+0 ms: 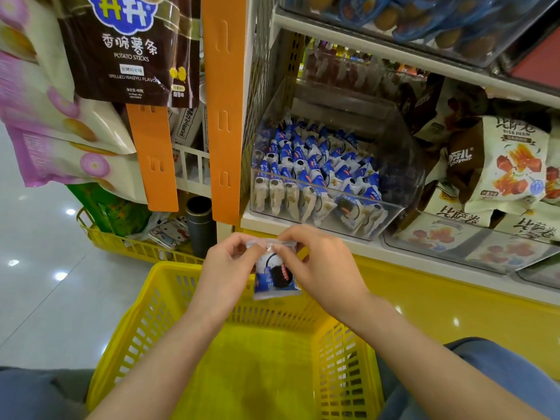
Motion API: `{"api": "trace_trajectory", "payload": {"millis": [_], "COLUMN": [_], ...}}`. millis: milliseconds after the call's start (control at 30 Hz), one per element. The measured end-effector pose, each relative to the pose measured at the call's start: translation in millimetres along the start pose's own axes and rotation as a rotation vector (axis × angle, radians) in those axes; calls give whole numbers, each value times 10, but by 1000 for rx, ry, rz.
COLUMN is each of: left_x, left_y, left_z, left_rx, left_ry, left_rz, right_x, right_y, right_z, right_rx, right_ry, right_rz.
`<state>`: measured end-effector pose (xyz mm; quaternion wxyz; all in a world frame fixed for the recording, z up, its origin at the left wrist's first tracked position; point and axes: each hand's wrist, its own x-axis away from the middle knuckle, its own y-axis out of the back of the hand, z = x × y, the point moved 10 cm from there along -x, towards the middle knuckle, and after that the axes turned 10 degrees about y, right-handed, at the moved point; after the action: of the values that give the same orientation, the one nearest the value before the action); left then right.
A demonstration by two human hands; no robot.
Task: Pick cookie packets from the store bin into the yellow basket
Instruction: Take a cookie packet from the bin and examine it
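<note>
The basket [145,316] is bright yellow with rows of little slots. The packet [274,280] is blue and white with a black cookie picture. The pile of packets [306,171] is blue and white too. The bin [403,180] is see-through. The long strip [222,116] is orange. The big bag [130,56] is dark brown with white letters.

Bright, cool-white store light, even overall. We note overhead light mirrored as small glare spots on the glossy floor [39,298] and on the yellow shelf base [472,301]. Shadows soft and faint; darkest behind the clear bin [394,216], whose front wall shows a milky sheen. We find the left hand [225,268] and right hand [321,265] smeared at the fingertips, the cookie packet [274,278] top blurred too. Wide-angle bending curves the shelf edge [394,53]; the pink bags [45,125] at far left go soft.
</note>
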<state>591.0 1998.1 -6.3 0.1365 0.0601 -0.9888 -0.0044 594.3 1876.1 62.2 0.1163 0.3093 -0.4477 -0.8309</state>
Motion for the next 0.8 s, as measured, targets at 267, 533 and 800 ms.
{"api": "trace_trajectory", "payload": {"millis": [267,533,800], "left_x": [-66,-67,-24], "left_y": [-30,25,-55], "left_z": [318,189,-8], "left_rx": [77,309,143], "left_ry": [297,185,14], "left_rz": [36,52,63], "right_x": [-9,34,176], "right_y": [123,-138,-450], "right_z": [-19,205,-323], "right_rx": [-197,-100,-783], "right_ry": [1,128,-563], "right_rz": [-121,74,70]}}
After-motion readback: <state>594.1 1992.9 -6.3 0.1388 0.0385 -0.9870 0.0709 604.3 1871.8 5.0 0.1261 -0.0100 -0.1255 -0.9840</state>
